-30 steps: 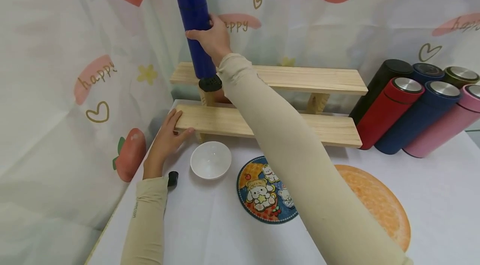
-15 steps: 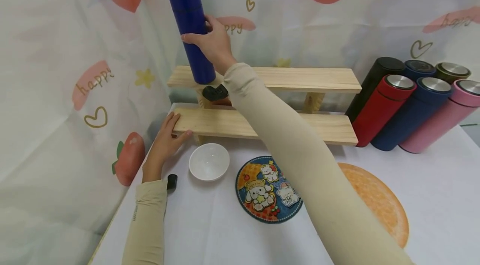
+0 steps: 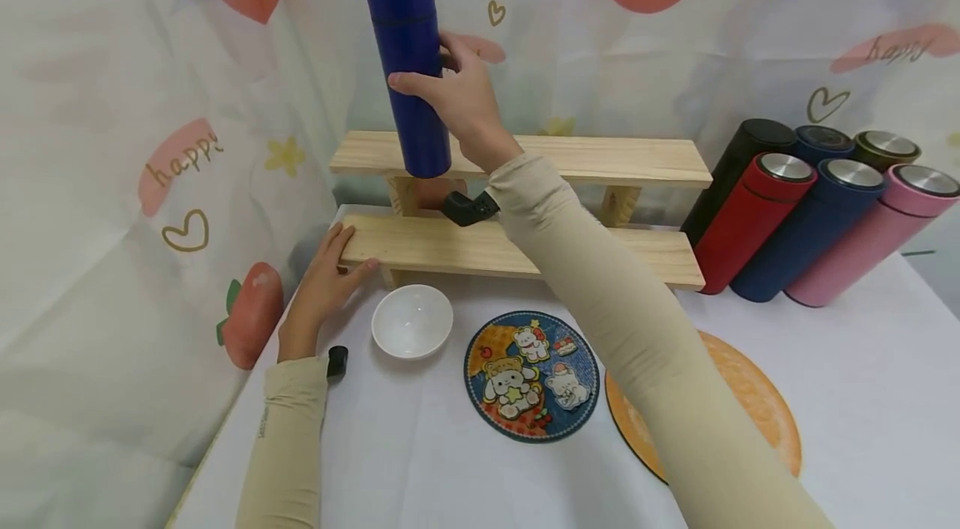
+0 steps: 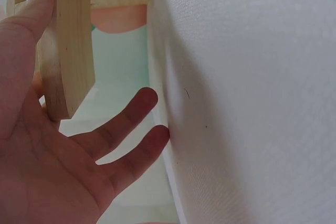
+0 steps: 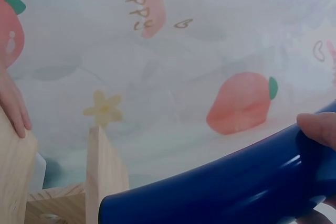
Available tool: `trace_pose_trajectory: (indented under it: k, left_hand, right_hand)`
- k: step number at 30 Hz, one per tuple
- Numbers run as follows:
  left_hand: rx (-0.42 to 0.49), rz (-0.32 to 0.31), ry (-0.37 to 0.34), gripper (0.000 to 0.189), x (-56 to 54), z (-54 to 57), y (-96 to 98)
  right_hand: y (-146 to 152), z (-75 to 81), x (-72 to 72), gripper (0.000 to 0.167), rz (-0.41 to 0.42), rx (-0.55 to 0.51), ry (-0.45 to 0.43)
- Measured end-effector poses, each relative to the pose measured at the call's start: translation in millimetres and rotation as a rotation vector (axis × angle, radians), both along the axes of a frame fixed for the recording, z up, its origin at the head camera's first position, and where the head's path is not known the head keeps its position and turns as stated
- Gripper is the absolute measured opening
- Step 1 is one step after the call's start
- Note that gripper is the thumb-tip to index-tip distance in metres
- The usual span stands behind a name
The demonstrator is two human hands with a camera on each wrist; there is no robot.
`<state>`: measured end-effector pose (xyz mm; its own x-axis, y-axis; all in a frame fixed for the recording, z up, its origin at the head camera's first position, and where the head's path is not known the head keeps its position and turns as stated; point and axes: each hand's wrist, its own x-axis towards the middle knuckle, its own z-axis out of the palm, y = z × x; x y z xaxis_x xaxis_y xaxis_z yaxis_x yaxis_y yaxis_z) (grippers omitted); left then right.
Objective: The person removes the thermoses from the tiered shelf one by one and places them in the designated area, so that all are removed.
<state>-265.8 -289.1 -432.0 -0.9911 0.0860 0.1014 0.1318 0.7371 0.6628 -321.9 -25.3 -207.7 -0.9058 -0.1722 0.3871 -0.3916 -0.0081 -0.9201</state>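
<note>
My right hand (image 3: 468,100) grips a dark blue insulated bottle (image 3: 411,54) round its middle, thumb across the front. The bottle leans slightly, its top to the left, and its base overlaps the front edge of the upper board of a two-tier wooden shelf (image 3: 600,156). In the right wrist view, the blue bottle (image 5: 210,192) slants past the shelf's end. My left hand (image 3: 322,283) holds the left end of the lower board (image 3: 442,246). Seen from the left wrist, its thumb presses the board end (image 4: 65,51), while two fingers (image 4: 131,156) stretch out below.
A white bowl (image 3: 412,322) stands in front of the shelf. Right of it lie a round cartoon-print mat (image 3: 491,346) and an orange round mat (image 3: 757,396), partly under my right sleeve. Several bottles, including a red one (image 3: 757,221) and a pink one (image 3: 870,237), stand right of the shelf.
The blue bottle has moved to the right along the upper board, and slightly lower, with my right hand. My left hand stays at the shelf's end. The view has shifted a little.
</note>
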Motion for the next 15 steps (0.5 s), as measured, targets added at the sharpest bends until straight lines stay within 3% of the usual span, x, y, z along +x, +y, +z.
trace_pose_trajectory:
  k: [7, 15]
  left_hand:
    - [-0.004, -0.009, -0.01, 0.093, -4.7, 3.3, 2.9]
    - [0.013, -0.012, -0.025, 0.093, -8.1, 1.5, 6.6]
  right_hand:
    - [22, -9.2, 9.2, 0.074, 0.011, -0.043, 0.032]
    - [43, -18.4, 18.3, 0.075, 0.0, -0.066, 0.003]
